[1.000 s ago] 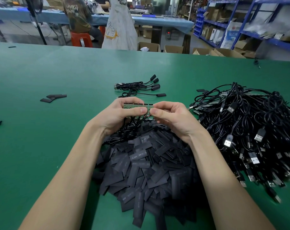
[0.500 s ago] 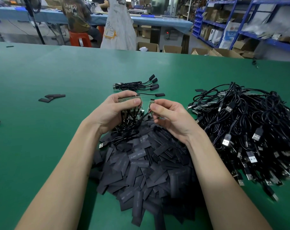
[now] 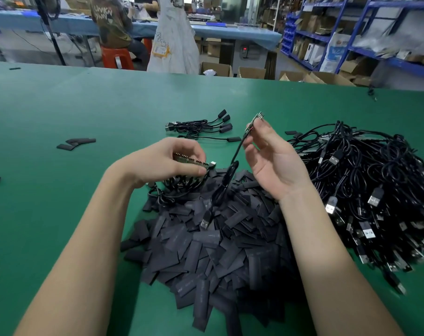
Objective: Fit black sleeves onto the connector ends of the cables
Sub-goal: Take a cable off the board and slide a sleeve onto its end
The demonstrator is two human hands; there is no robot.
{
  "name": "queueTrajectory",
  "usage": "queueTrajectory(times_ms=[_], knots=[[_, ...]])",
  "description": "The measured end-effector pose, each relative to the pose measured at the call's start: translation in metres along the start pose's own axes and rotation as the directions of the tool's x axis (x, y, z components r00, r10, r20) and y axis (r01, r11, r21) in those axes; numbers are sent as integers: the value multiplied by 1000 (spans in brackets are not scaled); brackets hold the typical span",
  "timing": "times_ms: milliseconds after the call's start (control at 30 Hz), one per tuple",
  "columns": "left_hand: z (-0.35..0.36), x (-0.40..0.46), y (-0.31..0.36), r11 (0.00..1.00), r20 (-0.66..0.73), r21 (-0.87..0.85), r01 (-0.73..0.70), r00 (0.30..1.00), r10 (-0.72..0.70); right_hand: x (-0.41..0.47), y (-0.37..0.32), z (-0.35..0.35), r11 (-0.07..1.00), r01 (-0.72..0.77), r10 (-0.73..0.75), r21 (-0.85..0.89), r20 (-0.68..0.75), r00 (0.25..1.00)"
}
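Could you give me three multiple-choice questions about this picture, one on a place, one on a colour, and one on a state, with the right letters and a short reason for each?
1. Where is the big tangle of cables?
A. right of the sleeve pile
B. left of the sleeve pile
C. on the blue shelves

2. What colour is the table?
A. white
B. green
C. red

3. What is the right hand doing?
A. lying flat on the table
B. pinching a single cable end, lifted
C. gripping a sleeve

Answers: 1 A, it lies right of the sleeve pile. 2 B, the surface is green. 3 B, the single cable hangs from its fingers, while the left hand grips a strip of connector boards.
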State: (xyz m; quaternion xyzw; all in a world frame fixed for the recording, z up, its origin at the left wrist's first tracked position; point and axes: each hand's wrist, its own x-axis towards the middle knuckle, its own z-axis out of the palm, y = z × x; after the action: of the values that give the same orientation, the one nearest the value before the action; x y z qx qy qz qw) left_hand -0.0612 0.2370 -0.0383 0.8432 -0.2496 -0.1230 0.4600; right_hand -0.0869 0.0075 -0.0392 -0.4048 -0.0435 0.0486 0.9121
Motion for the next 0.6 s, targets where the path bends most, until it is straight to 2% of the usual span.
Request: queueTrajectory(times_ms=[133,200,267,300,367,433,600], knots=[[-12,-12,8,993,325,-84,81,944,-49,4,3,0,995,-16,11,-96,-58,998],[-13,-16,13,990,366,-100,98,929,-55,6,3,0,993,-24,16,-116,-65,998],[-6,-11,21,994,211,-77,75,976,-58,7,4,0,990,-33,22,-139,-79,997],[0,-6,26,992,86,-106,75,994,-66,8,5,-1,988,-38,26,-147,-87,996],[16,7,34,971,-120,-230,64,988,-94,10,7,-1,987,-53,37,-154,-101,994],[31,16,39,945,-190,-324,52,974,-119,11,9,-3,983,-66,49,-170,-104,993],[43,21,38,930,-230,-366,24,966,-116,13,9,-6,968,-94,66,-232,-122,990]])
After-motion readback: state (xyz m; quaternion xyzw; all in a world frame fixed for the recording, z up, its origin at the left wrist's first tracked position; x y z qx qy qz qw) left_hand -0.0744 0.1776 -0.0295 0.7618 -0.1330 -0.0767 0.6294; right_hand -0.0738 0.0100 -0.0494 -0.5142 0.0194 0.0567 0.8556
